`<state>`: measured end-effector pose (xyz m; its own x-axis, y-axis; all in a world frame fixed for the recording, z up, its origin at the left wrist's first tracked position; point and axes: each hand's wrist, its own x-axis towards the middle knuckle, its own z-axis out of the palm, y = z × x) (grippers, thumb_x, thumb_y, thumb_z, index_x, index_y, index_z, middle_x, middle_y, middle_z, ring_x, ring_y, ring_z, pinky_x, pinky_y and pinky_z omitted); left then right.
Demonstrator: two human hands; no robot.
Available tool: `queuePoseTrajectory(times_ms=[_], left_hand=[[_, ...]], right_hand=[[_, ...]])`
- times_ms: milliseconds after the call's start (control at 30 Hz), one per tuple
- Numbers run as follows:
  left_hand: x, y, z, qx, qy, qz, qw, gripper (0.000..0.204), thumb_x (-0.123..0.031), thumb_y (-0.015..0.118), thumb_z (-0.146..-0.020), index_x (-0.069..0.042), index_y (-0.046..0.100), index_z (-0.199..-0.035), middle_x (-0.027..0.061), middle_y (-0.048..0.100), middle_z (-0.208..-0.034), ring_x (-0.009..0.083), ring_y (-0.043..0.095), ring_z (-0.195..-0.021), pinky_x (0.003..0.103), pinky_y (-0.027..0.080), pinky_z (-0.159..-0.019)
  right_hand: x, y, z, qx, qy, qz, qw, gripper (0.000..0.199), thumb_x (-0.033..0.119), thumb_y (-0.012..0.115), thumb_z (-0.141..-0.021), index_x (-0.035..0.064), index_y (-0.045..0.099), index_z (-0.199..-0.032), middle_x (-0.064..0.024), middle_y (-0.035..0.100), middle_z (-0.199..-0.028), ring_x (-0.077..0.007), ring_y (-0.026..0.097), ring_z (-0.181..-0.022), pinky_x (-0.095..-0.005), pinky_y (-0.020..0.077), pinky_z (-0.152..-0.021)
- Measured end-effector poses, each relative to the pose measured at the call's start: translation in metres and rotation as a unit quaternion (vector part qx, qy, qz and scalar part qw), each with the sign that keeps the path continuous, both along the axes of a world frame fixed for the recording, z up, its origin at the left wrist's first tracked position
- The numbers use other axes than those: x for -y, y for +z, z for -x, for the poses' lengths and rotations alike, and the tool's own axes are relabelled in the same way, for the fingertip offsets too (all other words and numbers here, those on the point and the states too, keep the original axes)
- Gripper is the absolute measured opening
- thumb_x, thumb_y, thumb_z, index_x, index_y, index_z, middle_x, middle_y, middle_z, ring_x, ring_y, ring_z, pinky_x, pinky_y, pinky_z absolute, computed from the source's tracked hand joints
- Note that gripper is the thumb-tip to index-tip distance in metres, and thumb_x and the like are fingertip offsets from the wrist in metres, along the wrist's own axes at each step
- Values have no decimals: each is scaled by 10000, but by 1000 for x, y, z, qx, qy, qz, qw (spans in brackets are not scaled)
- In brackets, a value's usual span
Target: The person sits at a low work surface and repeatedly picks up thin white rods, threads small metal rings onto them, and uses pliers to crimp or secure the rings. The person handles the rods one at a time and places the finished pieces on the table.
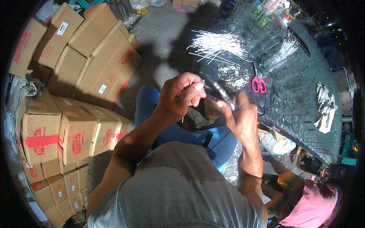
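Observation:
My left hand point(180, 93) is closed in a pinch around a thin white strand, whose lower end hangs below the fingers. A small shiny bit shows at its fingertips. My right hand point(243, 116) is wrapped round a silvery metal tool point(221, 91), its end pointing toward the left fingertips; the tool's exact kind is unclear. On the dark table ahead lie a pile of thin white strands point(218, 45) and a heap of small metal rings or washers point(232, 76). Scissors with pink handles point(259, 84) rest to the right of that heap.
Clear glass jars point(254, 28) stand at the table's far side beside a second bundle of white strands point(283, 51) and a dark blade point(300, 41). A crumpled pale cloth point(325, 108) lies right. Cardboard boxes point(78, 140) are stacked left. A person in pink point(310, 205) sits lower right.

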<state>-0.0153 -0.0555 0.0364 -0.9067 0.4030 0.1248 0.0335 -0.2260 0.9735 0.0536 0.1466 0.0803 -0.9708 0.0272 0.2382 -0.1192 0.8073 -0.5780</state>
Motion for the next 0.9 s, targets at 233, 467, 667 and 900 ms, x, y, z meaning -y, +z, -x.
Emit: queuePoseTrajectory(times_ms=[233, 467, 667, 900], left_hand=[[-3, 8, -1, 21, 7, 23, 999, 152, -99, 569, -990, 34, 643, -984, 70, 684, -774, 68, 550, -603, 247, 466, -559], [-2, 9, -5, 8, -12, 61, 998, 155, -94, 574, -996, 45, 631, -1036, 75, 678, -793, 66, 541, -615, 239, 453, -569], [-3, 10, -7, -2, -11, 62, 998, 166, -102, 570, -991, 45, 646, -995, 62, 677, -780, 62, 546, -620, 242, 459, -578], [-5, 12, -8, -41, -31, 83, 995, 156, -83, 567, -967, 34, 647, -1033, 82, 691, -770, 99, 593, -612, 267, 496, -592]], right_hand=[[-1, -14, -2, -79, 54, -138, 986, 345, 292, 746, -866, -32, 625, -883, -194, 627, -808, -385, 642, -755, -452, 510, -664], [2, -18, 2, -112, 77, -106, 985, 348, 266, 758, -852, -53, 621, -872, -184, 613, -821, -379, 629, -744, -449, 503, -660], [3, -20, 5, -123, 69, -98, 985, 401, 323, 766, -846, 3, 560, -722, -158, 581, -725, -367, 616, -670, -450, 496, -593], [-8, -30, 4, -84, 26, -44, 995, 438, 353, 780, -847, -6, 567, -714, -192, 550, -642, -391, 580, -577, -455, 460, -545]])
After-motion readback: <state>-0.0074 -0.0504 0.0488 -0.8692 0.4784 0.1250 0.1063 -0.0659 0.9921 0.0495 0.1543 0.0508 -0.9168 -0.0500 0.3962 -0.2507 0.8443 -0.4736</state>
